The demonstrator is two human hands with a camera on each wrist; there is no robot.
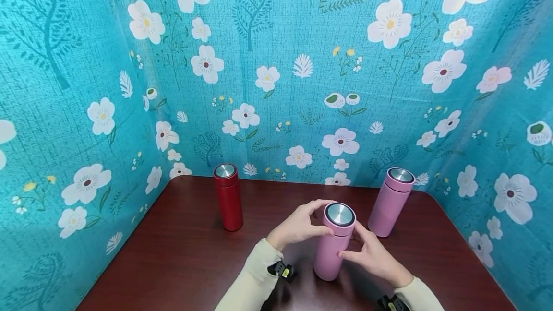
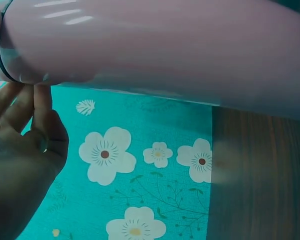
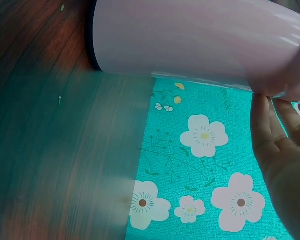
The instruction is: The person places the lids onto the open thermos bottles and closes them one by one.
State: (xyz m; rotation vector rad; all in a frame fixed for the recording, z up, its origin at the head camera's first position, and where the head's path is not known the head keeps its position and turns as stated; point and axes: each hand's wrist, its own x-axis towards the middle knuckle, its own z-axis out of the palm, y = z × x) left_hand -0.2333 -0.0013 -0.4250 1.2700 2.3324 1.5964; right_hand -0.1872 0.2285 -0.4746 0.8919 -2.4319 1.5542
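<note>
A pink thermos bottle [image 1: 329,256] with a silver-topped lid is between both hands near the front of the table. My left hand [image 1: 299,225] grips it around the lid, thumb at the front and fingers behind. Lower down on the opposite side, my right hand [image 1: 375,256] holds the body between thumb and fingers. The left wrist view shows the left fingers [image 2: 42,107] touching the bottle close to the lid seam. In the right wrist view, the bottle's dark base rim [image 3: 91,37] shows; whether it touches the table is unclear.
A red thermos bottle [image 1: 230,203] stands to the left, farther back on the dark brown table [image 1: 173,253]. Another pink thermos bottle [image 1: 389,208] stands behind the right hand. Blue flowered cloth [image 1: 276,109] hangs around the table's back and sides.
</note>
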